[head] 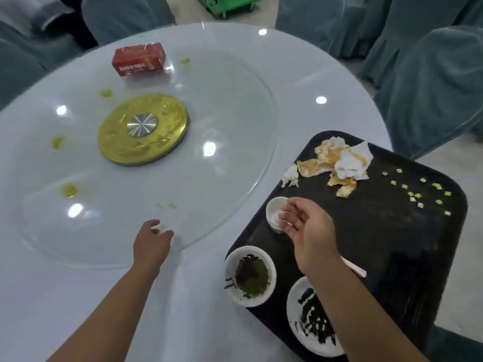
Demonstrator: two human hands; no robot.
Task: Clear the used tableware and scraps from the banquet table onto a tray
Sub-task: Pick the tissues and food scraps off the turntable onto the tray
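A black tray [392, 244] sits on the right edge of the round white table [300, 74]. On the tray are crumpled stained napkins [339, 163], green vegetable bits [418, 194], a white bowl of wet green leaves [250, 275], a white plate with dark scraps [313, 322] and a small white cup [274, 212]. My right hand [305, 228] hovers at the cup, with loose fingertips touching its rim. My left hand [151, 241] rests on the near edge of the glass turntable [222, 100], fingers loosely curled and holding nothing. A few green crumbs [164, 205] lie just beyond it.
A red box [139, 59] stands at the far side of the turntable, around a gold hub [143, 129]. Yellow smears [69, 189] dot the glass. Teal-covered chairs [431, 87] ring the table. A green cart [227, 3] stands beyond it. A pale stick [355, 269] lies on the tray.
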